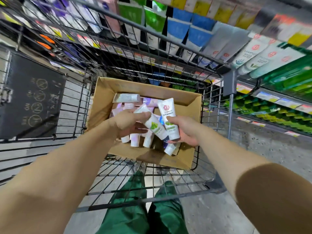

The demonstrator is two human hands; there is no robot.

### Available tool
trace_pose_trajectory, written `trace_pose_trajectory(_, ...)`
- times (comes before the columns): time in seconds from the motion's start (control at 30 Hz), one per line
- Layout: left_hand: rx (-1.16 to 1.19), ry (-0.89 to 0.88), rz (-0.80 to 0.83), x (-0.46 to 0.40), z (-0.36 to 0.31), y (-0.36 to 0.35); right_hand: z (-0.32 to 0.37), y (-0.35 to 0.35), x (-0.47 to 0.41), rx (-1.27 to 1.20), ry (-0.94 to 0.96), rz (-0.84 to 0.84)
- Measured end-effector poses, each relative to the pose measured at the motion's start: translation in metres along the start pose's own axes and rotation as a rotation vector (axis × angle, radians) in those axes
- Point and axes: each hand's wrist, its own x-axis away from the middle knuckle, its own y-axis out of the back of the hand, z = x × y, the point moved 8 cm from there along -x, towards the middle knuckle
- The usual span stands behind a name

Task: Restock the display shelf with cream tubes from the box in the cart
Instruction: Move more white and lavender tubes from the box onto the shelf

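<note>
An open cardboard box (104, 97) sits in the wire cart (152, 188) and holds several cream tubes (134, 140), white and pink. Both hands are above the box. My left hand (130, 121) pinches the crimped top of a white tube with green print (154, 125), which slants down to the right. My right hand (184, 130) grips a second white tube with a red logo (168, 115), held upright, cap down. The lower end of the slanted tube lies against my right hand. The display shelf (263, 53) with rows of tubes runs across the top and right.
The cart's wire walls (138, 53) rise between me and the shelves. A dark folded panel (32, 97) hangs on the cart's left side. Price-tag strips (270, 98) line the shelf edges at right. My green trouser legs (165, 215) stand behind the cart on a concrete floor.
</note>
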Motion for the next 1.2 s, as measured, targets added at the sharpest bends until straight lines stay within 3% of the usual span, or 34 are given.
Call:
trace_pose_trajectory(0.17, 0.124, -0.098, -0.084, 0.027, -0.044, -0.017, 0.039, -0.017, 0.042, -0.133, 0.117, 0.052)
trace_pose_trajectory(0.33, -0.023, -0.171, 0.064, 0.07, -0.089, -0.049, 0.086, -0.033, 0.091, -0.109, 0.327, 0.048)
trace_pose_trajectory(0.63, -0.209, -0.28, 0.285, 0.138, -0.167, -0.11, 0.11, -0.004, 0.193, -0.172, 0.494, -0.018)
trace_pose_trajectory(0.9, -0.421, -0.43, 0.44, 0.173, -0.212, -0.251, 0.107, 0.11, 0.302, -0.279, 0.735, -0.219)
trace_pose_trajectory(1.2, -0.443, -0.496, 0.601, 0.188, -0.188, -0.524, 0.003, 0.325, 0.459, -0.451, 0.931, -0.441)
